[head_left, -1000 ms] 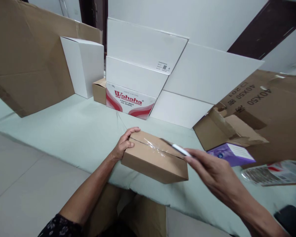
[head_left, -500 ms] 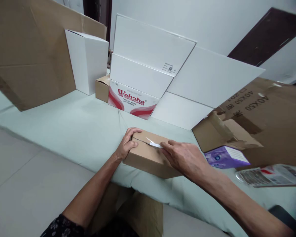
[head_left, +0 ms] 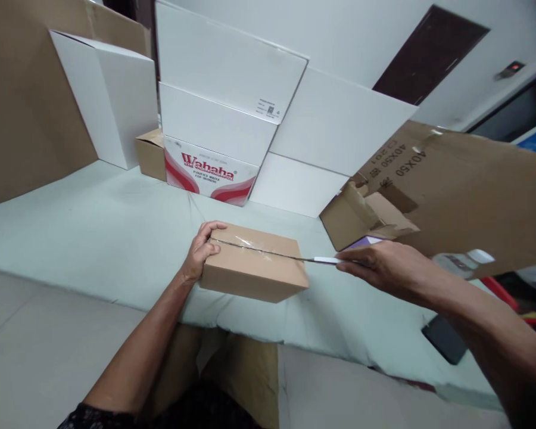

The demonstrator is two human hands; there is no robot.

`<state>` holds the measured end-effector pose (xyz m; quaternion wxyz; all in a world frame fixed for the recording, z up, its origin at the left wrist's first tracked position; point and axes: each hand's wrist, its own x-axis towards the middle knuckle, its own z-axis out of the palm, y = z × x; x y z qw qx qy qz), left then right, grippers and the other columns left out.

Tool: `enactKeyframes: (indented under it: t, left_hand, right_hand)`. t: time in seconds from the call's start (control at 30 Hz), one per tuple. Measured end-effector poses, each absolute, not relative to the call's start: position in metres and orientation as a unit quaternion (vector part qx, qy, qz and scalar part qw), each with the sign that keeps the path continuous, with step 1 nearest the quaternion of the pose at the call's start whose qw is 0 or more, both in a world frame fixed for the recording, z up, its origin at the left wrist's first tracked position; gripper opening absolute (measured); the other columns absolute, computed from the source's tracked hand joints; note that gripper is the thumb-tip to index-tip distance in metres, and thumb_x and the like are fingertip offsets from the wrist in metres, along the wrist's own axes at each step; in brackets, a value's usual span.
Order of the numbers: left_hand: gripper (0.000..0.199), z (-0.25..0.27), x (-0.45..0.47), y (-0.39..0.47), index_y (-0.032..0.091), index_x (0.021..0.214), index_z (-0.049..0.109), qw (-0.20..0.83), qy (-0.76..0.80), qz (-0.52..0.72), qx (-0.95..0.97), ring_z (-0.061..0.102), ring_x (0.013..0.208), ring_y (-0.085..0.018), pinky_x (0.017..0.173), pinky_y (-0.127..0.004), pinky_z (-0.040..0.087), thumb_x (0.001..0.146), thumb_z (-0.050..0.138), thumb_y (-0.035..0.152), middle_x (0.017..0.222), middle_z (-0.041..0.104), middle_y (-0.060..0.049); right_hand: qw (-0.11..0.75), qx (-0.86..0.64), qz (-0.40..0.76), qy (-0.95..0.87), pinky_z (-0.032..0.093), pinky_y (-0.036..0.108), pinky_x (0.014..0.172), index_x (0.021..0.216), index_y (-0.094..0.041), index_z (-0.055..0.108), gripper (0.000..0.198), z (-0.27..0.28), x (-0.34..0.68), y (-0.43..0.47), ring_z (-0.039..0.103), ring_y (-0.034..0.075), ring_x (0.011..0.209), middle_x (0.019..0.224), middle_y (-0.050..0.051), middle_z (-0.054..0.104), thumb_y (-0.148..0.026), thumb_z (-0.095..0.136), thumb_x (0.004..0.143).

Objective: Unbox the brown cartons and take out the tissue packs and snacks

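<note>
A small brown cardboard box point(head_left: 250, 271) lies on the pale green cloth in front of me. Clear tape shows along the seam on its top, and the seam has a dark open line. My left hand point(head_left: 202, 250) grips the box's left end, thumb on top and fingers at the far side. In my right hand point(head_left: 375, 262) is a slim utility knife point(head_left: 325, 260) with a white body, its thin blade at the right end of the seam. The fingers are closed around the knife.
Behind stand white cartons and a Wahaha carton point(head_left: 209, 174). Large brown cardboard point(head_left: 464, 196) leans at the right, near an open box point(head_left: 352, 214) and a plastic bottle point(head_left: 460, 262). A dark phone-like object point(head_left: 444, 338) lies on the cloth point(head_left: 129, 238).
My right hand has drawn the knife rightward along the seam to the box's right end, leaving the line open behind it. My left hand keeps its grip. The view has turned right.
</note>
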<state>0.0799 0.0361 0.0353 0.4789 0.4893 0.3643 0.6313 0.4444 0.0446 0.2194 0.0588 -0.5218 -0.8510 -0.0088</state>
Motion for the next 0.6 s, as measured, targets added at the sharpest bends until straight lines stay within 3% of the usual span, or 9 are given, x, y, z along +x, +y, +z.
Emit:
enactKeyframes:
  t: [0.1,0.27,0.37,0.47,0.6]
  left_hand:
    - [0.058,0.035,0.078,0.035,0.022,0.12,0.064,0.489,0.365,0.628,0.482,0.059,0.104,-0.03,0.09,-0.04,0.049,0.064,0.062,0.038,0.117,0.061,-0.006]
    - [0.063,0.035,0.078,0.035,0.021,0.125,0.063,0.506,0.366,0.623,0.471,0.061,0.103,-0.03,0.089,-0.04,0.051,0.064,0.064,0.039,0.116,0.065,-0.006]
    - [0.075,0.038,0.078,0.033,0.021,0.138,0.059,0.503,0.372,0.625,0.468,0.061,0.119,-0.034,0.099,-0.044,0.05,0.066,0.066,0.04,0.133,0.064,-0.009]
    - [0.084,0.039,0.075,0.025,0.024,0.151,0.05,0.473,0.396,0.639,0.46,0.046,0.144,-0.037,0.115,-0.046,0.042,0.072,0.07,0.045,0.157,0.052,-0.01]
    - [0.074,0.035,0.064,0.001,0.028,0.153,0.048,0.388,0.436,0.651,0.485,0.037,0.154,-0.036,0.124,-0.051,0.033,0.085,0.068,0.053,0.164,0.045,-0.01]
  right_hand:
    - [0.033,-0.59,0.053,-0.805,0.049,0.035,0.06,0.096,-0.027,0.083,0.046,0.206,0.476,0.036,0.072,0.026,0.071,0.087,0.007,0.082,-0.064,0.056,0.089]
    - [0.048,-0.702,0.04,-0.709,0.055,0.037,0.08,0.119,-0.019,0.078,0.043,0.121,0.5,0.018,0.075,0.03,0.097,0.11,0.012,0.081,-0.038,0.047,0.095]
    - [0.05,-0.735,0.0,-0.676,0.054,0.035,0.079,0.12,-0.019,0.075,0.037,0.067,0.498,0.014,0.075,0.028,0.096,0.112,0.013,0.08,-0.028,0.051,0.094]
    - [0.072,-0.746,-0.021,-0.662,0.053,0.037,0.078,0.118,-0.018,0.074,0.034,0.037,0.492,0.017,0.074,0.028,0.095,0.112,0.015,0.077,-0.025,0.048,0.096]
    - [0.127,-0.732,-0.026,-0.669,0.053,0.043,0.087,0.117,-0.017,0.072,0.033,0.036,0.486,0.023,0.07,0.031,0.104,0.118,0.018,0.074,-0.033,0.053,0.095]
